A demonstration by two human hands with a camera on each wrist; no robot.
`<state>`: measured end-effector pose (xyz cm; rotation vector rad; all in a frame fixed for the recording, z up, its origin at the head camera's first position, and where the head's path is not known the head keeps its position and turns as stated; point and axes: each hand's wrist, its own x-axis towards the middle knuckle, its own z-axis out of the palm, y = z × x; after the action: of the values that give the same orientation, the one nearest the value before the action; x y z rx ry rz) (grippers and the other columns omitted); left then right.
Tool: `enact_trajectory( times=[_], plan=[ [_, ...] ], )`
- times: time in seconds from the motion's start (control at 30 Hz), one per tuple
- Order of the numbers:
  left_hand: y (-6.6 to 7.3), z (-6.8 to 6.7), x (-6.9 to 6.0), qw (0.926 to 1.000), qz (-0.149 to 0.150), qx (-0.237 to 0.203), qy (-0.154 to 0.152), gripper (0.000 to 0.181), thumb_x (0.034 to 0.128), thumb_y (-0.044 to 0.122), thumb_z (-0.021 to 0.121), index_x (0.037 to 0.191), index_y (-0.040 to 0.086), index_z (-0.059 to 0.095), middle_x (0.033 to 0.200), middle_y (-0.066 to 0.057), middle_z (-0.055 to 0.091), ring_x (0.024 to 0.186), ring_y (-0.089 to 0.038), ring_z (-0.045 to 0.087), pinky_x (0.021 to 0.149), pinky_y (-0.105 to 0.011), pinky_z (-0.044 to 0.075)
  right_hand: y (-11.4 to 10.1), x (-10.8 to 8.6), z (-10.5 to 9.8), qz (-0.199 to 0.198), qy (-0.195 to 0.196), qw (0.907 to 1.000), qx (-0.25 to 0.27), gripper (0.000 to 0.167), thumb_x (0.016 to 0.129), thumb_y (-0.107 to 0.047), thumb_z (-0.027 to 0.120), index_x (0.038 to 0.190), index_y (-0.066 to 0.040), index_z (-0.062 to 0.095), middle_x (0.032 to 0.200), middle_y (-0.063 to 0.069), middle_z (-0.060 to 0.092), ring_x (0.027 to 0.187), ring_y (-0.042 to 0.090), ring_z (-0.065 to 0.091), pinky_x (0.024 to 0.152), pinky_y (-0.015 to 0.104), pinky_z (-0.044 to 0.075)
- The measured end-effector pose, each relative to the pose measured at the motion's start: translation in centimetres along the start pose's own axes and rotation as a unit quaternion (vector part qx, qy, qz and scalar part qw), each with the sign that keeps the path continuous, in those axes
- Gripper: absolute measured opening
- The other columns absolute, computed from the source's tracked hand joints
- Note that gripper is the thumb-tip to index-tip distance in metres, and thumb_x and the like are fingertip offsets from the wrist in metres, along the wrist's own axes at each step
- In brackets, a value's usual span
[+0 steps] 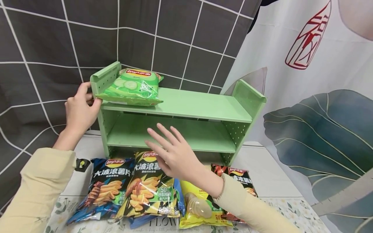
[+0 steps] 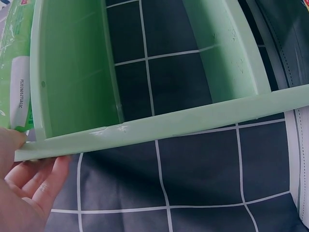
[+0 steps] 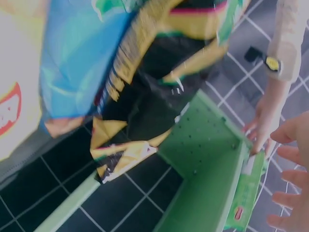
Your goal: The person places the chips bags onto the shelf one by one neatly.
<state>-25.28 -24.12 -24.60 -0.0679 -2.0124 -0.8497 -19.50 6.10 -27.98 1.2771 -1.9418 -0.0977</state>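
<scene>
A light green two-tier shelf (image 1: 201,105) stands against the backdrop. My left hand (image 1: 82,108) grips its left side panel near the top; in the left wrist view the thumb lies on one side of the panel edge (image 2: 159,126) and the fingers on the other. A green bag of Lay's chips (image 1: 135,84) lies on the upper tier, at its left end, right beside that hand. My right hand (image 1: 175,153) hovers in front of the lower tier with fingers spread, holding nothing. In the right wrist view its fingers (image 3: 289,154) show at the right edge.
Below and before the shelf lie several chip bags: a blue-black one (image 1: 103,187), a black-and-gold one (image 1: 148,191) over a blue one (image 1: 179,197), a yellow one (image 1: 196,207) and a red-black one (image 1: 240,178). A floral cloth (image 1: 287,210) covers the table front.
</scene>
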Motion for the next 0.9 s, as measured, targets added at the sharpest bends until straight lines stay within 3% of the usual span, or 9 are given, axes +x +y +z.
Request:
enact_trajectory(
  times=[0.23, 0.57, 0.8, 0.9],
  plan=[
    [0.1, 0.0, -0.1, 1.0000, 0.000, 0.006, 0.004, 0.040, 0.0882, 0.013, 0.054, 0.126, 0.002, 0.057, 0.093, -0.025, 0.071, 0.081, -0.048, 0.065, 0.084, -0.057, 0.038, -1.9, -2.2, 0.3, -0.031, -0.011, 0.9994, 0.004, 0.051, 0.082, -0.027, 0.065, 0.131, -0.015, 0.058, 0.147, 0.010, 0.048, 0.140, 0.031, 0.037, 0.112, 0.050, 0.030],
    [0.3, 0.0, -0.2, 0.9999, -0.002, 0.013, 0.006, 0.040, 0.0882, 0.013, 0.054, 0.127, 0.003, 0.057, 0.088, -0.025, 0.071, 0.078, -0.047, 0.063, 0.086, -0.058, 0.038, -3.7, -4.7, 0.6, -0.023, -0.062, 0.9961, 0.059, 0.045, 0.086, -0.030, 0.062, 0.128, -0.015, 0.061, 0.140, 0.006, 0.055, 0.136, 0.029, 0.044, 0.104, 0.044, 0.042],
    [0.3, 0.0, -0.2, 0.9998, 0.002, 0.017, 0.008, 0.040, 0.0876, 0.013, 0.054, 0.126, 0.003, 0.057, 0.081, -0.024, 0.071, 0.072, -0.045, 0.060, 0.083, -0.058, 0.038, -4.4, -6.3, 0.5, -0.018, -0.088, 0.9924, 0.083, 0.044, 0.093, -0.037, 0.053, 0.131, -0.014, 0.058, 0.139, 0.006, 0.056, 0.134, 0.029, 0.046, 0.106, 0.042, 0.041],
    [0.3, -0.1, -0.1, 0.9997, 0.006, 0.017, 0.014, 0.039, 0.0867, 0.013, 0.054, 0.125, 0.003, 0.058, 0.079, -0.024, 0.071, 0.066, -0.038, 0.060, 0.082, -0.057, 0.039, -4.7, -6.9, 0.4, -0.016, -0.109, 0.9897, 0.091, 0.050, 0.095, -0.043, 0.047, 0.135, -0.013, 0.055, 0.143, 0.007, 0.052, 0.136, 0.029, 0.043, 0.108, 0.042, 0.039]
  ],
)
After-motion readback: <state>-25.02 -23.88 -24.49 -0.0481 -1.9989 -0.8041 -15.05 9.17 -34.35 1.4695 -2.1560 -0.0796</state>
